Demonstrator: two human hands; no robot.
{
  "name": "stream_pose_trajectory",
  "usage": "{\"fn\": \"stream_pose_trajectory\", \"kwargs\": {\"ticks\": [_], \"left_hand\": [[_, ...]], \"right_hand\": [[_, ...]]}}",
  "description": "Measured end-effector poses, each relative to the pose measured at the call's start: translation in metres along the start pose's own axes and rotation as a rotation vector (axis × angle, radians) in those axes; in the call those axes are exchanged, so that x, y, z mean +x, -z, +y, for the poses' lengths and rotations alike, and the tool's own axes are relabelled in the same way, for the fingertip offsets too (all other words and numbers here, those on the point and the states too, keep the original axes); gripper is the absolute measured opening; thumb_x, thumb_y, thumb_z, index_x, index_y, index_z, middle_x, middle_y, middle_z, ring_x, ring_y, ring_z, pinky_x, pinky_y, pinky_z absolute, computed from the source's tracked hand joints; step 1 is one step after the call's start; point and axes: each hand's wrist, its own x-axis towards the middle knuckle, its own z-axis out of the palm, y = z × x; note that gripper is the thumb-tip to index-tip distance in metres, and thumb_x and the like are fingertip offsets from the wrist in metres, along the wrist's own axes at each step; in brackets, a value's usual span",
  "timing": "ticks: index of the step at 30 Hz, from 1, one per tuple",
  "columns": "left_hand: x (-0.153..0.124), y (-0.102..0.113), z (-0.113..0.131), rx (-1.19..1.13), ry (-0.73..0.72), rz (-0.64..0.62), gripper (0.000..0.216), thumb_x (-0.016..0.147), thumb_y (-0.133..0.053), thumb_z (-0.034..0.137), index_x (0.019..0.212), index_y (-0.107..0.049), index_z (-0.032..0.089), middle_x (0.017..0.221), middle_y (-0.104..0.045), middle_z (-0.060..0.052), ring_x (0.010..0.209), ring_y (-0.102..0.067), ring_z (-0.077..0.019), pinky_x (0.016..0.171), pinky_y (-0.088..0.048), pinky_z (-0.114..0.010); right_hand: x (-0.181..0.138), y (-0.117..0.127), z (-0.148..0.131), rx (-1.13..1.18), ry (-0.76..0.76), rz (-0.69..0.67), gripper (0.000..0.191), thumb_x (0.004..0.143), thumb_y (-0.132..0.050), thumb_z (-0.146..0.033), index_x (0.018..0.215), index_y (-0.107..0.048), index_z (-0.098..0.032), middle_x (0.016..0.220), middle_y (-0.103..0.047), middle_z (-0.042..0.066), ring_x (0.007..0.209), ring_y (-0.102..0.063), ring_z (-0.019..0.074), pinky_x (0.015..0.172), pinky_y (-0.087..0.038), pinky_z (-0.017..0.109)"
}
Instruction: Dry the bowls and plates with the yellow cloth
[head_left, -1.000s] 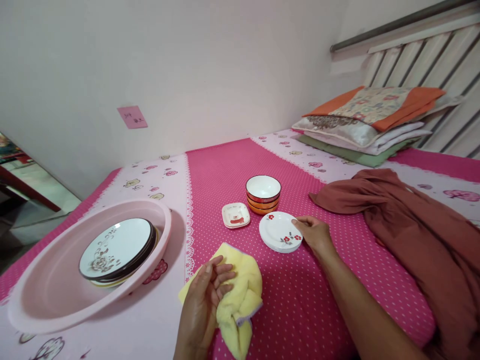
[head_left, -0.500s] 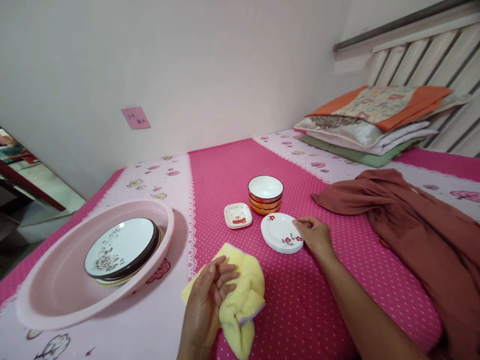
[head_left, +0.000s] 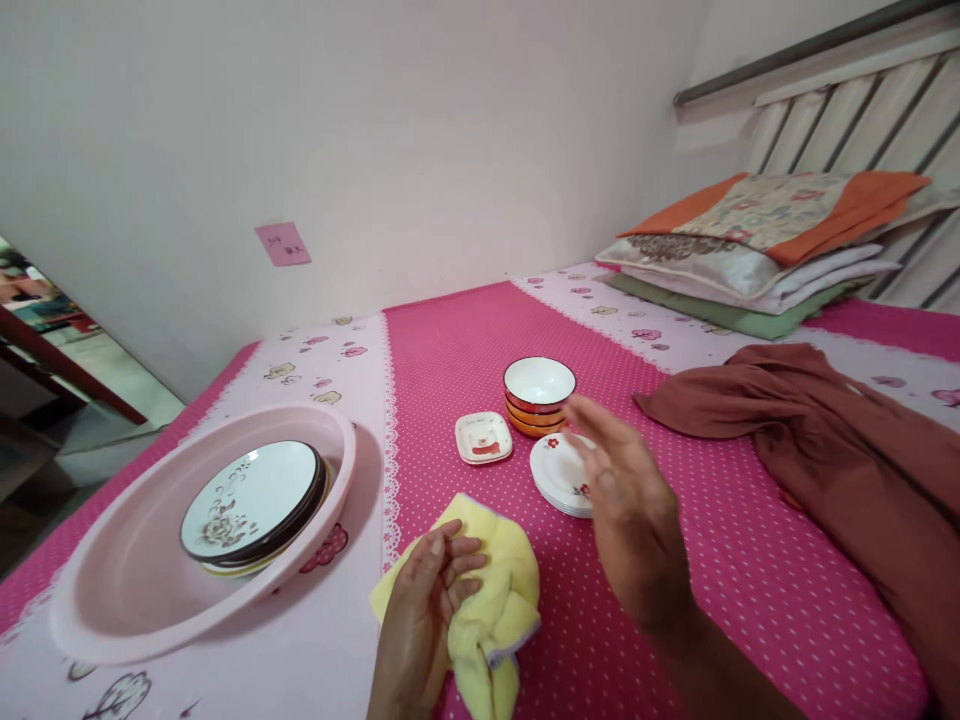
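My left hand (head_left: 420, 620) is closed on a yellow cloth (head_left: 491, 590) near the bed's front edge. My right hand (head_left: 626, 510) hovers raised above the bed, fingers stretched and empty, blurred by motion. It partly covers a stack of small white plates with red flowers (head_left: 559, 470). Behind them stand stacked orange bowls (head_left: 538, 393) and a small square dish (head_left: 484, 437).
A pink basin (head_left: 150, 600) at the left holds large patterned plates (head_left: 251, 500). A brown garment (head_left: 825, 440) lies crumpled at the right. Folded bedding and pillows (head_left: 757, 250) sit by the headboard. A wall runs along the far side.
My right hand has let go of the small plate stack, lifted and come back toward me. The left hand stays on the yellow cloth. The view shifted slightly.
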Motion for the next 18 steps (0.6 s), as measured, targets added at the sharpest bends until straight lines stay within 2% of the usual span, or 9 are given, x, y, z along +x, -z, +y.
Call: {"fn": "stream_pose_trajectory", "kwargs": {"ticks": [2, 3, 6, 8, 12, 15, 18], "left_hand": [[-0.001, -0.003, -0.002, 0.044, -0.066, 0.001, 0.042, 0.078, -0.091, 0.037, 0.109, -0.078, 0.013, 0.094, -0.080, -0.011, 0.080, -0.075, -0.0190, 0.066, -0.058, -0.024], [-0.002, -0.004, -0.003, 0.063, -0.114, 0.003, 0.043, 0.077, -0.092, 0.038, 0.110, -0.079, 0.015, 0.092, -0.079, -0.010, 0.077, -0.074, -0.0178, 0.066, -0.057, -0.024], [-0.003, -0.004, -0.010, 0.100, -0.228, 0.016, 0.044, 0.076, -0.092, 0.040, 0.112, -0.079, 0.019, 0.079, -0.076, -0.004, 0.069, -0.068, -0.0136, 0.068, -0.054, -0.024], [-0.003, -0.003, -0.013, 0.129, -0.256, 0.018, 0.042, 0.075, -0.093, 0.042, 0.108, -0.082, 0.019, 0.071, -0.073, -0.002, 0.065, -0.065, -0.0126, 0.068, -0.053, -0.024], [-0.004, 0.000, -0.011, 0.190, -0.264, -0.036, 0.029, 0.073, -0.094, 0.040, 0.088, -0.084, 0.017, 0.069, -0.073, -0.004, 0.064, -0.063, -0.0120, 0.066, -0.050, -0.023], [-0.007, -0.001, -0.006, 0.104, -0.163, -0.126, 0.025, 0.074, -0.094, 0.037, 0.085, -0.083, 0.018, 0.071, -0.072, -0.002, 0.064, -0.062, -0.0113, 0.065, -0.050, -0.022], [-0.009, -0.001, -0.002, 0.016, -0.090, -0.162, 0.025, 0.070, -0.096, 0.034, 0.081, -0.081, 0.017, 0.070, -0.069, -0.001, 0.063, -0.060, -0.0106, 0.063, -0.050, -0.022]], "right_hand": [[-0.008, -0.010, 0.013, 0.168, -0.199, -0.081, 0.047, 0.110, -0.033, -0.045, 0.138, -0.061, -0.021, 0.139, -0.067, 0.019, 0.130, -0.066, 0.0331, 0.099, -0.060, 0.054], [-0.012, -0.016, 0.020, 0.243, -0.297, -0.110, 0.049, 0.110, -0.030, -0.047, 0.131, -0.065, -0.020, 0.129, -0.072, 0.019, 0.120, -0.071, 0.0329, 0.090, -0.063, 0.052], [-0.028, -0.030, 0.031, 0.605, -0.693, -0.152, 0.041, 0.101, -0.055, -0.056, 0.115, -0.073, -0.021, 0.119, -0.073, 0.014, 0.110, -0.072, 0.0297, 0.085, -0.064, 0.045], [-0.037, -0.037, 0.031, 0.740, -0.833, -0.162, 0.038, 0.091, -0.073, -0.054, 0.109, -0.075, -0.021, 0.117, -0.072, 0.010, 0.108, -0.070, 0.0265, 0.084, -0.062, 0.039], [-0.045, -0.043, 0.026, 0.772, -0.891, -0.188, 0.036, 0.080, -0.087, -0.048, 0.100, -0.077, -0.019, 0.107, -0.071, 0.006, 0.097, -0.069, 0.0204, 0.078, -0.059, 0.030], [-0.047, -0.045, 0.026, 0.734, -0.865, -0.236, 0.038, 0.081, -0.087, -0.048, 0.102, -0.075, -0.019, 0.102, -0.072, 0.005, 0.083, -0.069, 0.0175, 0.069, -0.058, 0.029], [-0.053, -0.047, 0.029, 0.666, -0.801, -0.307, 0.039, 0.082, -0.086, -0.047, 0.106, -0.072, -0.020, 0.095, -0.072, 0.004, 0.074, -0.068, 0.0164, 0.062, -0.055, 0.029]]}}
